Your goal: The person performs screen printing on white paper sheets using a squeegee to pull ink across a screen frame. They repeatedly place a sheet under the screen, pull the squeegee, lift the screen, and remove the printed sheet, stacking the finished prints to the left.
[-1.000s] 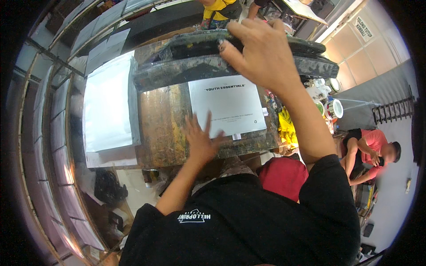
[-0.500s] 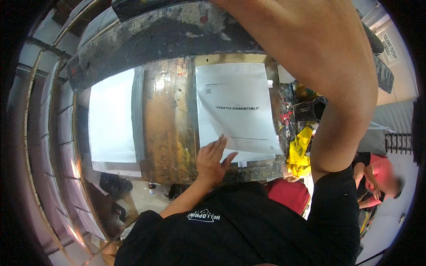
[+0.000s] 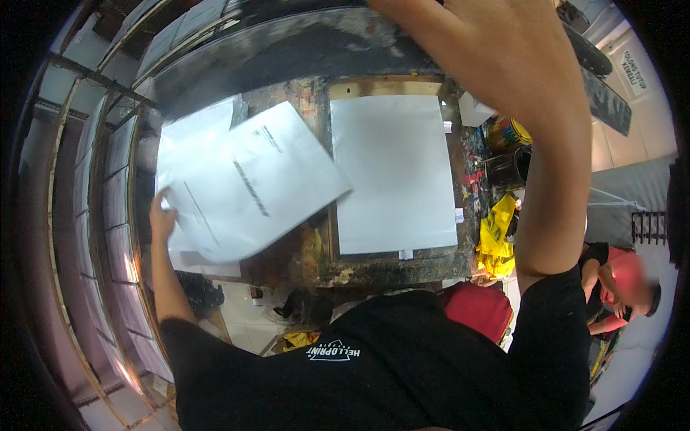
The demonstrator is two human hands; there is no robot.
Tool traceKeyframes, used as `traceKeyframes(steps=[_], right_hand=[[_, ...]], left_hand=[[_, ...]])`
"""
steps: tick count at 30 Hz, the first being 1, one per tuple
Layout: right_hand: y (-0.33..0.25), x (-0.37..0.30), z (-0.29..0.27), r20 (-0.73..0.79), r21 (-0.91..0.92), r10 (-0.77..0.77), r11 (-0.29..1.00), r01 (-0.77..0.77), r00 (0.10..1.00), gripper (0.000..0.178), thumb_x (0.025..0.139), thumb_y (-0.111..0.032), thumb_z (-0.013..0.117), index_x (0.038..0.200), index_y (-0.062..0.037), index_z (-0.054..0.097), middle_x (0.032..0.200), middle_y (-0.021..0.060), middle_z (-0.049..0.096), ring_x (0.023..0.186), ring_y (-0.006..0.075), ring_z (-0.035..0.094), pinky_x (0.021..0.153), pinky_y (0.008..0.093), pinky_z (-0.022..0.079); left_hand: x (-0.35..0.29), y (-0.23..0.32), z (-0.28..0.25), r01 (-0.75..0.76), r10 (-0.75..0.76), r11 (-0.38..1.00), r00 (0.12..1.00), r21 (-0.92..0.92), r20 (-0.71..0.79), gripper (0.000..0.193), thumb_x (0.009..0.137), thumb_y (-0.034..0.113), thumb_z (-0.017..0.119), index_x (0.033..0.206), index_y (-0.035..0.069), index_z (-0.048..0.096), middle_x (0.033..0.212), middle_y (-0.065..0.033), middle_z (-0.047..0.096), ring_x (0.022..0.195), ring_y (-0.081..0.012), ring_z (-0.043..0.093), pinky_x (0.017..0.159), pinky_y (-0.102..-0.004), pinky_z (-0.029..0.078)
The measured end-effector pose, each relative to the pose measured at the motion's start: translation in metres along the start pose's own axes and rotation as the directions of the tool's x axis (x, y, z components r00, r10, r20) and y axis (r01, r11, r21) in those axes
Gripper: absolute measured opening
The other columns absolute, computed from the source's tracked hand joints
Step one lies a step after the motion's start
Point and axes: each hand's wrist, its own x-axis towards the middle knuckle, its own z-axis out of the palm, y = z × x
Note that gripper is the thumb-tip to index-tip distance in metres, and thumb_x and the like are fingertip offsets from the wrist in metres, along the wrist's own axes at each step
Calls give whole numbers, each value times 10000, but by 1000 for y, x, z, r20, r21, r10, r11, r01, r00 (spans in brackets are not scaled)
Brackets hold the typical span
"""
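My left hand (image 3: 162, 215) grips the left edge of a white printed sheet (image 3: 244, 179) and holds it tilted over a stack of white sheets (image 3: 190, 129) at the left of the stained worktable (image 3: 359, 269). A blank white sheet (image 3: 392, 172) lies flat on the board in the middle. My right hand (image 3: 496, 50) is raised close to the camera at the top, in front of a dark, paint-smeared frame (image 3: 287, 50). Its fingertips run out of the picture, so its grip is hidden.
A colourful paint can (image 3: 507, 133) and a dark container (image 3: 507, 169) stand at the table's right edge, with a yellow cloth (image 3: 496, 237) below them. A red seat (image 3: 478, 309) is near my body. Another person (image 3: 618, 280) sits at the right. Metal rails (image 3: 108, 179) run along the left.
My left hand has lifted the printed sheet off the middle board and swung it left over the stack. A blank sheet now shows on the board. My right hand has risen higher.
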Motion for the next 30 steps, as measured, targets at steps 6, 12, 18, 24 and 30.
traceKeyframes(steps=[6, 12, 18, 24, 30], right_hand=[[-6, -42, 23, 21, -72, 109, 992, -107, 994, 423, 901, -423, 546, 981, -14, 614, 751, 206, 650, 751, 378, 631, 749, 486, 462], [-50, -212, 64, 663, 48, -72, 997, 54, 745, 411, 877, -403, 699, 1131, -80, 677, 1030, 126, 597, 1003, 313, 554, 827, 468, 421], [-61, -398, 189, 639, 104, 93, 973, -206, 763, 367, 846, -389, 744, 1114, -143, 698, 974, 90, 656, 948, 298, 635, 747, 435, 539], [-22, -366, 267, 452, 97, 5, 994, -54, 892, 606, 729, -284, 830, 1257, -72, 619, 1135, 134, 631, 1018, 330, 597, 883, 470, 503], [105, -208, 406, 324, 11, 20, 1000, -25, 946, 387, 829, -406, 753, 1060, -129, 614, 1041, 82, 638, 990, 295, 617, 724, 446, 516]], left_hand=[[-11, 231, 14, -290, 269, 882, 957, -371, -108, 695, 875, 231, 776, 1477, 54, 479, 1436, -266, 531, 1337, -324, 526, 1092, -438, 434], [-270, 376, 28, 474, 254, -607, 877, -638, 409, 1158, 858, 847, 418, 1540, -63, 199, 1540, -292, 359, 1456, -458, 331, 1229, -501, 277], [-288, 332, 162, 831, 303, -373, 529, -413, 792, 1376, 789, 947, 349, 1535, -122, -92, 1591, -396, 65, 1500, -496, 172, 1213, -535, 284], [-284, 338, 178, 883, 59, -299, 397, -363, 916, 1364, 749, 995, 295, 1591, -37, -3, 1625, -343, 100, 1507, -478, 182, 1182, -542, 312], [-294, 341, 189, 866, -65, -365, 342, -342, 937, 1296, 782, 970, 305, 1603, 1, 47, 1617, -296, 220, 1476, -486, 259, 1165, -561, 315]])
